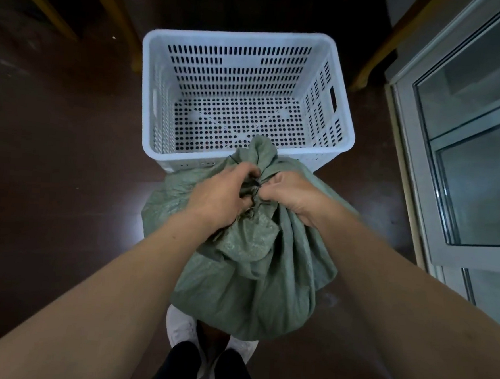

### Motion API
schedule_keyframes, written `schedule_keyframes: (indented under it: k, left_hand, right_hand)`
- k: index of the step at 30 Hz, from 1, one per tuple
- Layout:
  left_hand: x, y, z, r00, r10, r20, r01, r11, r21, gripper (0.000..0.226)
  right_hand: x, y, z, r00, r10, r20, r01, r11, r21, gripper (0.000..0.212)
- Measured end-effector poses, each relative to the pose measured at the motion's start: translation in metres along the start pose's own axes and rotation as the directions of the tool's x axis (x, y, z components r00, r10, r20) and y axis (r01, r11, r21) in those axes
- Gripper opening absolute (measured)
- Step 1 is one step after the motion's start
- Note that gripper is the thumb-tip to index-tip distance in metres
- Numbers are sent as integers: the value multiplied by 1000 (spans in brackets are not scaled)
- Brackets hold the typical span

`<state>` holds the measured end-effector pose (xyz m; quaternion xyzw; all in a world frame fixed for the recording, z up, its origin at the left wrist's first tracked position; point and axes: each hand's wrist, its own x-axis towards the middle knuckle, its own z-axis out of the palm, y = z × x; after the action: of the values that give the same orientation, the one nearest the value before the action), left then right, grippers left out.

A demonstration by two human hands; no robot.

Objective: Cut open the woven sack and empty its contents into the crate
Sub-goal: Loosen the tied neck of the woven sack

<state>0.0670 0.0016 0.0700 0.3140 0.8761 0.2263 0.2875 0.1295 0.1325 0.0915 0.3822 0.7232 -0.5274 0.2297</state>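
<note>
A green woven sack [254,272] stands on the dark floor just in front of my feet, its neck bunched and bound by a thin black tie [255,186]. My left hand [218,196] grips the gathered neck from the left, fingers curled at the tie. My right hand [289,195] pinches the bunched fabric and tie from the right. The sack's loose top flap pokes up over the near rim of a white perforated plastic crate [342,107], which stands directly beyond the sack and holds nothing. What the sack contains is hidden.
A glass-fronted cabinet with a pale metal frame [407,159] stands close on the right. Yellow wooden furniture legs [376,59] rise behind the crate on both sides. My white shoes [179,329] are beneath the sack. The floor is dark brown.
</note>
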Motion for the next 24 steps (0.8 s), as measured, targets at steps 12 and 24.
schedule_keyframes:
  k: [12, 24]
  left_hand:
    - [-6, -5, 4, 996, -82, 22, 83, 995, -51, 45]
    - [-17, 44, -61, 970, -244, -17, 240, 964, -110, 48]
  right_hand:
    - [-2, 5, -6, 999, -11, 46, 7, 995, 99, 23]
    - [-55, -26, -69, 999, -17, -28, 19, 998, 52, 46]
